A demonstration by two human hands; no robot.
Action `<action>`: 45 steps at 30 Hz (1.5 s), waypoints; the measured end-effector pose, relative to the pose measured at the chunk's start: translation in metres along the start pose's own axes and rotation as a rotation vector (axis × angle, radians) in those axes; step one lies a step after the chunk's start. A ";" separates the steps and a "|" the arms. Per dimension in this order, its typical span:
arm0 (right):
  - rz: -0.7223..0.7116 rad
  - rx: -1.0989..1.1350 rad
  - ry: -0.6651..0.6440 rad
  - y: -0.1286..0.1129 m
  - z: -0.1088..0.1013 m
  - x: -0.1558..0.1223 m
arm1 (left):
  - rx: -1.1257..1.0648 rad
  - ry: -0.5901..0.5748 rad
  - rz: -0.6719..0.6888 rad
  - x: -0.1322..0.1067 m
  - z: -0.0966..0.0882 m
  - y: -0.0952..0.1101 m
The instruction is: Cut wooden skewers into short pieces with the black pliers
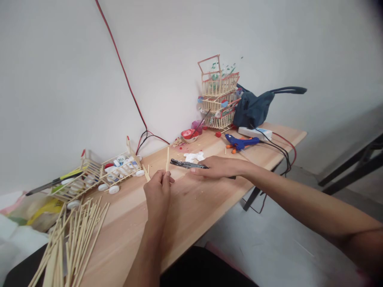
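Note:
My left hand point(158, 189) is closed in a pinch round a thin bamboo stick point(167, 158), holding it upright over the wooden table point(191, 207). My right hand point(217, 166) grips dark metal pliers point(185, 164), whose jaws point left towards the stick and stop just short of it. Both hands hover near the table's middle.
A pile of several bamboo sticks point(74, 239) lies at the front left. Stick-built carts with white bottle caps point(98, 175) sit at the left. Stacked stick baskets point(218, 97), a dark bag point(254, 107), a blue glue gun point(239, 142), a power strip point(254, 132) and cables fill the far end.

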State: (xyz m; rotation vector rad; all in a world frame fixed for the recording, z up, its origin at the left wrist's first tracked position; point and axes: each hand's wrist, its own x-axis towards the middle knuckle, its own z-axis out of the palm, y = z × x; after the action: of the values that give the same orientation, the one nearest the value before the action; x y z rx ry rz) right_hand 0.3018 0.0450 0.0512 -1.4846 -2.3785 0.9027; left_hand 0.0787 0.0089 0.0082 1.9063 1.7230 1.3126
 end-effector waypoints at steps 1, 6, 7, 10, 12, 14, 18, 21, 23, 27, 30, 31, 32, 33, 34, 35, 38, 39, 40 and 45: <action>0.002 -0.001 -0.007 -0.002 0.001 0.001 | 0.019 -0.007 0.019 -0.001 0.001 0.000; 0.047 -0.021 -0.011 -0.014 0.000 0.004 | 0.060 0.002 0.074 -0.002 0.004 -0.002; 0.047 -0.019 -0.006 -0.015 0.001 0.004 | 0.072 0.004 0.079 -0.003 0.004 -0.002; 0.036 0.007 0.028 -0.015 0.005 0.008 | 0.120 -0.003 0.095 -0.004 0.005 0.000; 0.022 0.028 0.046 -0.014 0.009 0.010 | 0.145 -0.019 0.096 -0.004 0.006 0.000; 0.005 0.035 0.042 -0.013 0.013 0.013 | 0.166 -0.038 0.087 -0.005 0.007 0.001; 0.003 -0.003 0.034 -0.014 0.015 0.016 | 0.256 -0.067 0.078 -0.006 0.008 0.000; 0.012 -0.048 0.030 -0.016 0.015 0.016 | 0.350 -0.084 0.092 -0.007 0.009 -0.001; 0.015 -0.073 0.023 -0.016 0.015 0.016 | 0.421 -0.093 0.102 -0.007 0.009 0.000; -0.001 -0.096 0.037 -0.015 0.018 0.017 | 0.587 -0.131 0.096 -0.007 0.010 0.001; -0.023 -0.118 0.048 -0.015 0.020 0.016 | 0.694 -0.155 0.081 -0.007 0.011 0.004; -0.027 -0.127 0.049 -0.016 0.020 0.016 | 0.729 -0.157 0.077 -0.008 0.012 0.004; -0.029 -0.137 0.046 -0.016 0.020 0.016 | 0.763 -0.156 0.072 -0.009 0.012 0.005; -0.029 -0.148 0.040 -0.017 0.020 0.016 | 0.795 -0.152 0.069 -0.009 0.013 0.005; -0.026 -0.159 0.030 -0.017 0.020 0.016 | 0.820 -0.150 0.066 -0.010 0.014 0.006; -0.021 -0.171 0.019 -0.017 0.020 0.016 | 0.839 -0.152 0.065 -0.011 0.015 0.006; -0.001 -0.193 -0.007 -0.017 0.020 0.017 | 0.867 -0.171 0.064 -0.013 0.016 0.005; 0.004 -0.198 -0.012 -0.017 0.020 0.017 | 0.871 -0.175 0.065 -0.014 0.017 0.004; 0.008 -0.201 -0.013 -0.017 0.020 0.017 | 0.873 -0.177 0.068 -0.014 0.017 0.004; 0.005 -0.200 0.004 -0.021 0.021 0.014 | 0.871 -0.158 0.096 -0.015 0.017 0.003</action>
State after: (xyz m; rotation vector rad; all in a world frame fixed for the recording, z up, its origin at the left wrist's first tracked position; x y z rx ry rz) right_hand 0.2700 0.0426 0.0447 -1.5596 -2.5256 0.6786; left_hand 0.0953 0.0007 -0.0062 2.4373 2.3598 0.3913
